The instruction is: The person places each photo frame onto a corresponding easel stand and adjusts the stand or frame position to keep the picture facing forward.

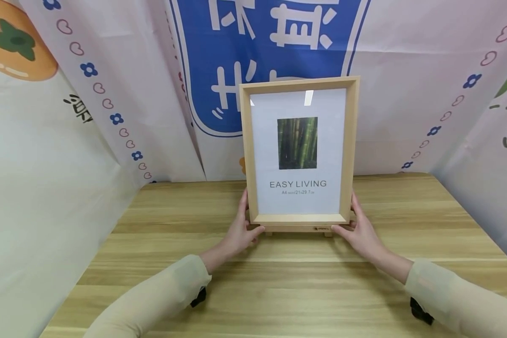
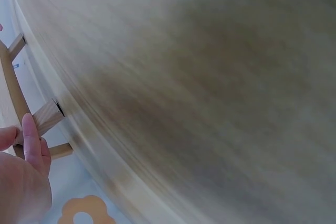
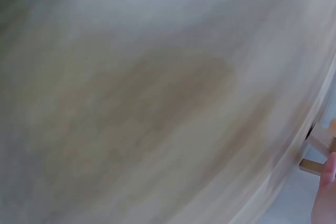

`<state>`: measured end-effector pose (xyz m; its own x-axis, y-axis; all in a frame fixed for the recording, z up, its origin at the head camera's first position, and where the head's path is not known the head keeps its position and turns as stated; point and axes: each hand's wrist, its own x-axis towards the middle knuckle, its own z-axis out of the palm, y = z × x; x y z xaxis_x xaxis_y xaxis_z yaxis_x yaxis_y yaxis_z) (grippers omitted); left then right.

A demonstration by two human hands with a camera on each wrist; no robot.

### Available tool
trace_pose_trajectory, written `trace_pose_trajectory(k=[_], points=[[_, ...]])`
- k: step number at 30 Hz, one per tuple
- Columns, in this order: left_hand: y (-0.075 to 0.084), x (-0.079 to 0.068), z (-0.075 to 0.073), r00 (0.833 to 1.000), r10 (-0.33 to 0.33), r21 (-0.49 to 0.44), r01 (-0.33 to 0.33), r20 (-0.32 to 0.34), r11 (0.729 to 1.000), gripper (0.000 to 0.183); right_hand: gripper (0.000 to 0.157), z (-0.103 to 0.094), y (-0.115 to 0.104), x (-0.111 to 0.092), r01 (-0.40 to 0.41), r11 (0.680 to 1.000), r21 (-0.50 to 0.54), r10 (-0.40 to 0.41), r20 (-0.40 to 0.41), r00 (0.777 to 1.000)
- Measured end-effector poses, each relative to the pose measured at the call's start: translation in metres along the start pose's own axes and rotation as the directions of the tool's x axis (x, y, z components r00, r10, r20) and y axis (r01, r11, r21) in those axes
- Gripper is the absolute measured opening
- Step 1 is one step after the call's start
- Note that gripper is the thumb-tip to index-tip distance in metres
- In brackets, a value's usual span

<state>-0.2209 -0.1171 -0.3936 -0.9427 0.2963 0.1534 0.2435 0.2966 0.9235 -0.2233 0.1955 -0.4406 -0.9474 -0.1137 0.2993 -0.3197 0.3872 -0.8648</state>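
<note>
A light wood picture frame (image 1: 297, 150) stands upright, leaning back slightly, on the ledge of a small wooden easel (image 1: 297, 228). Behind its glazing is a white sheet with a bamboo picture and the words "EASY LIVING". My left hand (image 1: 240, 232) grips the easel's left end, thumb on the ledge front and fingers around the side beside the frame's lower corner. At the other end, my right hand (image 1: 363, 234) holds it the same way. The left wrist view shows the easel legs (image 2: 48, 116) by the fingers. Only part of the right hand (image 3: 324, 195) appears in the right wrist view.
The easel is over a wood-grain table (image 1: 295, 291), towards its back edge. A printed cloth backdrop (image 1: 122, 47) hangs close behind and along the sides. Dark bands (image 1: 421, 312) show at both sleeve cuffs.
</note>
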Motion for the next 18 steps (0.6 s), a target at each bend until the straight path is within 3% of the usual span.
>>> trace_pose_trajectory(k=[4,9,11,18], points=[[-0.001,0.0,0.0,1.0,-0.006,0.0,0.006,-0.004,1.0,0.104,0.105,0.0,-0.001,0.001,0.013,1.0,-0.003,-0.013,0.0,1.0],[-0.026,0.008,0.002,1.0,-0.002,0.013,0.002,-0.023,1.0,0.109,0.104,-0.001,-0.001,0.002,0.01,1.0,-0.009,-0.01,0.007,1.0],[-0.028,0.009,0.003,1.0,0.008,0.015,-0.007,-0.026,1.0,0.109,0.104,-0.001,-0.002,0.002,0.01,1.0,-0.011,-0.01,0.005,1.0],[-0.002,0.002,0.002,1.0,0.012,0.008,-0.012,-0.007,1.0,0.103,0.105,-0.003,-0.001,0.003,-0.001,1.0,-0.007,0.001,-0.002,1.0]])
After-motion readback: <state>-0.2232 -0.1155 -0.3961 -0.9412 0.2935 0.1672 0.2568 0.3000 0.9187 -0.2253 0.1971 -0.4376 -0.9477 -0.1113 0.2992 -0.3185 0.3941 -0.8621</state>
